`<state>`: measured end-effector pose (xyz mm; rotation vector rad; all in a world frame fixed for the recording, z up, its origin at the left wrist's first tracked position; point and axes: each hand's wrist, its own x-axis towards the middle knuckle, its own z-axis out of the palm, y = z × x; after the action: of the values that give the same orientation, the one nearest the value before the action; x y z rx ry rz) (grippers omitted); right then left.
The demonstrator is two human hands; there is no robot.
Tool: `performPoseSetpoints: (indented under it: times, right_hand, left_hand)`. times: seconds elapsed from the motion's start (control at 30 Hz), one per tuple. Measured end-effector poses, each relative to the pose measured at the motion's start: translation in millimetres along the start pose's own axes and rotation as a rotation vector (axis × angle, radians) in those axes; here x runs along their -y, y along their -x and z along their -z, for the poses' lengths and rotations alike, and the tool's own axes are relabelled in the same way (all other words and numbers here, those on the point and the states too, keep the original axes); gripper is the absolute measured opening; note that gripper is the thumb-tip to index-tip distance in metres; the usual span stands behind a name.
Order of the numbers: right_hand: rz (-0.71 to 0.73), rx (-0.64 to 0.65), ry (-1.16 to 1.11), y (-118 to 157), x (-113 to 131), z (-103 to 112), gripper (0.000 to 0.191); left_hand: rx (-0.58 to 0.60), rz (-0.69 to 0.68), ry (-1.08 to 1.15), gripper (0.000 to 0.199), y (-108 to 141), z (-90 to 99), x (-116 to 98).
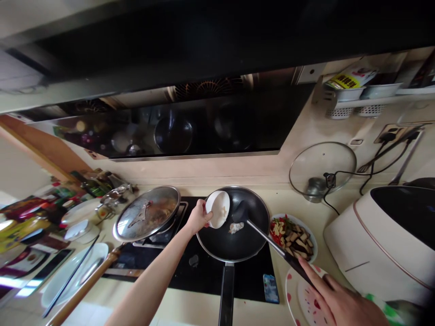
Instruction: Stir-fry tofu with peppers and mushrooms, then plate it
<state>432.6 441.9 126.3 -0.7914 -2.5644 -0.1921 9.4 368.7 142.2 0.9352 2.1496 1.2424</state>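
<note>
Right hand [340, 301] nearest, lower right of frame; fingers closed around the dark handle of a slotless black-headed spatula [263, 231], its head inside the black wok [217, 240]; left hand [199, 217], centre of frame, grips a white bowl [217, 209], tipped over the wok; pale food scrap [235, 227] lies on the wok floor; plate of sliced vegetables [292, 237] just right of the wok.
</note>
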Motion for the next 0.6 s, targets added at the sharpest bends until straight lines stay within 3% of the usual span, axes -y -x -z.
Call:
performPoseSetpoints:
  times: [0.1,0.23,0.37,0.43,0.6]
  right_hand:
    - [0.032,0.013,0.016,-1.6,15.5,-2.6,0.061]
    - [-0.036,0.079,-0.299,-6.5,27.9,-3.1,0.053]
    - [-0.274,0.291,-0.709,-14.2,14.7,-7.6,0.045]
    - [-0.375,0.327,-0.865,-20.3,4.9,-12.6,0.046]
    - [-0.468,0.346,-0.960,-32.8,-11.9,-32.0,0.054]
  left_hand:
    - [-0.010,-0.017,-0.001,0.037,1.8,0.1,-1.5]
    - [-0.022,-0.019,0.018,0.036,7.0,0.0,-4.6]
    - [-0.016,-0.023,0.043,0.034,14.3,6.1,-10.2]
    - [0.007,-0.035,0.056,0.034,18.1,9.5,-13.4]
    - [0.050,-0.093,0.073,0.035,26.8,12.1,-22.4]
